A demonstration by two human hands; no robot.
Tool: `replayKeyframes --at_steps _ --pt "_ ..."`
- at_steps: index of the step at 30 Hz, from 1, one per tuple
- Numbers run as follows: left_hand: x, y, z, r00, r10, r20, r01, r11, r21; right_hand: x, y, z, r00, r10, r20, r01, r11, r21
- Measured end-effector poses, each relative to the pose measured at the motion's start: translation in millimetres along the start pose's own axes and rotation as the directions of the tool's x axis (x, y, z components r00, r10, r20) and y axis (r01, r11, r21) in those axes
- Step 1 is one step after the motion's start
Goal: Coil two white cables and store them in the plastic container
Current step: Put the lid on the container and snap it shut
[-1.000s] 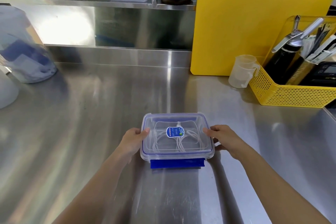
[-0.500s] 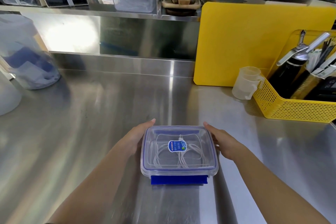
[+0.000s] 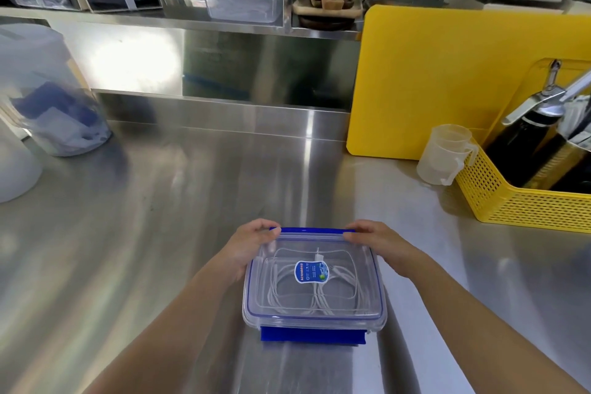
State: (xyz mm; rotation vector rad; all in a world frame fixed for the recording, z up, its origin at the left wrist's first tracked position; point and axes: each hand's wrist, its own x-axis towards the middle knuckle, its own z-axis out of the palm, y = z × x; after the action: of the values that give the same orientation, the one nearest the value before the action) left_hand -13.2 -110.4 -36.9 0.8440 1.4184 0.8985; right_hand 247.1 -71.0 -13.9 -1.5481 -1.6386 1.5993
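Since the clear rectangular plastic container (image 3: 315, 321) is judged light, rigid and slippery on the steel counter (image 3: 160, 233), its corners are the best hold. Two coiled white cables (image 3: 319, 297) are seen inside, under the lid (image 3: 355, 265), nearer than both grips. Its far blue latch (image 3: 311, 230) is pinched at either end by the left hand (image 3: 252, 243) and right hand (image 3: 374, 241).
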Motion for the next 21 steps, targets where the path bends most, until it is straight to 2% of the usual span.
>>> replayKeyframes --at_steps 3,4,5,6,7,8,10,12,13,15,18,21 --pt "-5 6 6 0.995 0.091 -0.029 -0.082 0.973 0.214 9 -7 10 0.991 -0.116 0.068 0.13 0.953 -0.274" --pt "-8 9 9 0.988 0.147 -0.051 -0.12 0.929 0.35 11 -8 11 0.987 -0.141 0.071 0.157 0.938 -0.309" --pt "-11 10 13 0.965 0.246 -0.09 -0.159 0.825 0.542 13 -8 11 0.984 -0.162 0.071 0.177 0.93 -0.321" --pt "-17 13 16 0.917 0.384 -0.11 -0.188 0.657 0.731 15 -8 11 0.982 -0.177 0.073 0.191 0.926 -0.324" --pt "-26 15 22 0.846 0.529 -0.07 -0.224 0.471 0.853 16 -6 11 0.98 -0.186 0.077 0.201 0.923 -0.329" --pt "-38 17 29 0.773 0.633 0.037 -0.291 0.303 0.907 16 -5 11 0.978 -0.191 0.079 0.207 0.919 -0.336" --pt "-62 15 46 0.634 0.688 0.352 -0.477 -0.01 0.879 17 -3 10 0.978 -0.198 0.073 0.211 0.921 -0.329" --pt "-83 0 61 0.515 0.612 0.601 -0.587 -0.259 0.767 17 -1 10 0.976 -0.204 0.07 0.216 0.929 -0.302" --pt "-91 -9 65 0.5 0.547 0.671 -0.61 -0.328 0.721 16 -1 9 0.976 -0.207 0.069 0.218 0.93 -0.295" --pt "-97 -24 68 0.546 0.419 0.725 -0.594 -0.417 0.688 16 0 8 0.975 -0.212 0.067 0.222 0.93 -0.293" --pt "-97 -32 66 0.631 0.331 0.701 -0.512 -0.501 0.698 15 0 9 0.974 -0.216 0.072 0.228 0.923 -0.31" --pt "-96 -39 67 0.665 0.267 0.698 -0.496 -0.541 0.679 17 -1 9 0.975 -0.213 0.069 0.224 0.921 -0.318"
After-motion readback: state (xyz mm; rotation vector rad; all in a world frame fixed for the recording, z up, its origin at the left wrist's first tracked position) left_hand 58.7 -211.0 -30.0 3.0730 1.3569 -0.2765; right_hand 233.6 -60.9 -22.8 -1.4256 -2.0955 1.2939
